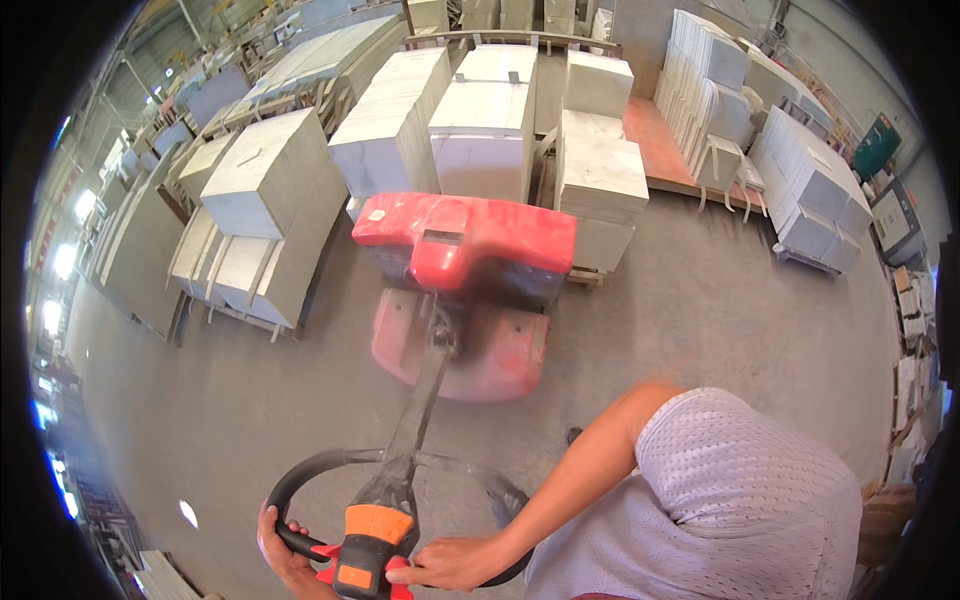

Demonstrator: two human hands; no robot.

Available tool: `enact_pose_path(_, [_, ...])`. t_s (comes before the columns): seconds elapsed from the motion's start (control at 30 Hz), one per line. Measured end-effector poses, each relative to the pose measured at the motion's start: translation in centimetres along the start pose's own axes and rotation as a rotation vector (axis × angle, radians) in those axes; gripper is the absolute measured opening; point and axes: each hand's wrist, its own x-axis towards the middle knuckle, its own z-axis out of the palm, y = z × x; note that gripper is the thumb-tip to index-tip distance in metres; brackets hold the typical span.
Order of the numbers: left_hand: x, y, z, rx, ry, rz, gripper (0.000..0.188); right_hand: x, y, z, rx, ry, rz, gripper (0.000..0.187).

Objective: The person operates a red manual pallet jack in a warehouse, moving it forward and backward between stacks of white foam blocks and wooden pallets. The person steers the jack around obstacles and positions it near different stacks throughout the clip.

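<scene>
A red electric pallet truck stands in front of me, its dark tiller arm slanting down toward me. The tiller ends in a black loop handle around a control head with orange panels and red levers. My left hand is closed around the left side of the loop, its fingers curled over the grip. On the right side, my right hand is closed on the handle, with its fingertips at the red lever beside the control head. Its palm side is hidden.
Stacks of white stone slabs stand ahead: a tall stack at left, more straight ahead, and one right of the truck. Further right lie an orange-red pallet and another strapped stack. Grey concrete floor spreads between.
</scene>
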Motion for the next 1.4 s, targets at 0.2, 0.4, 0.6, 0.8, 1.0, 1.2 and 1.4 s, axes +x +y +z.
enact_pose_path(0.2, [7.1, -0.1, -2.5, -0.021, -0.122, -0.006, 0.046, 7.7, 1.6, 2.6, -0.021, 0.167, -0.097, 0.089])
enact_pose_path(0.4, [12.6, -1.9, -3.1, -0.084, -0.202, 0.022, 0.046, 10.6, 2.2, 2.4, -0.102, 0.214, -0.024, 0.085])
enact_pose_path(0.6, [18.7, 0.5, -0.2, -0.031, -0.283, 0.011, 0.047, 13.0, -1.6, 1.1, -0.116, 0.293, 0.022, 0.087])
enact_pose_path(0.8, [26.8, 3.9, 2.8, 0.028, -0.356, 0.012, 0.051, 18.8, -4.5, -2.6, -0.180, 0.438, 0.019, 0.081])
enact_pose_path(1.0, [30.9, 6.5, 6.9, 0.084, -0.345, 0.017, 0.050, 22.2, -4.2, -7.2, 0.039, 0.533, -0.101, 0.081])
enact_pose_path(1.2, [23.4, 6.0, 5.1, 0.154, -0.376, -0.025, 0.025, 17.9, -1.9, -3.1, 0.063, 0.519, -0.140, 0.094])
enact_pose_path(1.4, [24.6, 11.0, 8.4, 0.472, -0.334, -0.057, 0.039, 22.5, -2.0, -6.2, 0.055, 0.561, -0.192, 0.094])
